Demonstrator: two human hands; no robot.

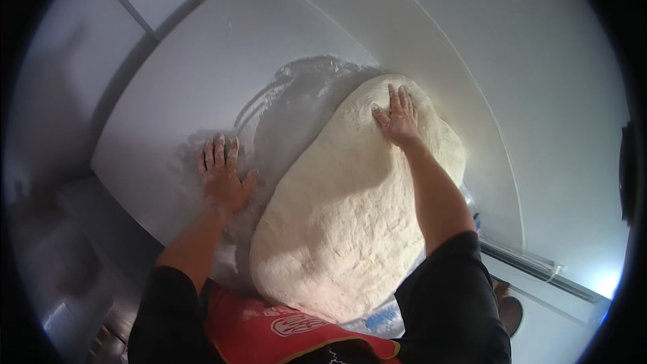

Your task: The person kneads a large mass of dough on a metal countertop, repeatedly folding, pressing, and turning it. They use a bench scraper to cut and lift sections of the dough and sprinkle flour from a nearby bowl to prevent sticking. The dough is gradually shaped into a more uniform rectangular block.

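Observation:
A very large, pale mass of dough (333, 212) spreads from close to my red apron (242, 313) out towards the wall. My right hand (399, 116) lies palm down on its far end, fingers spread and dusted with flour. Left of the dough, my left hand (225, 179) is flat over the floured worktop (162, 106), fingers apart, holding nothing. The dough's surface is smooth at the far end and rougher near me.
A smeared patch of flour (303, 86) marks the worktop beside the dough. The pale wall (530, 86) rises along the right side. A cable conduit (541, 268) runs along that wall at lower right. Blurred metal items (111, 323) are at lower left.

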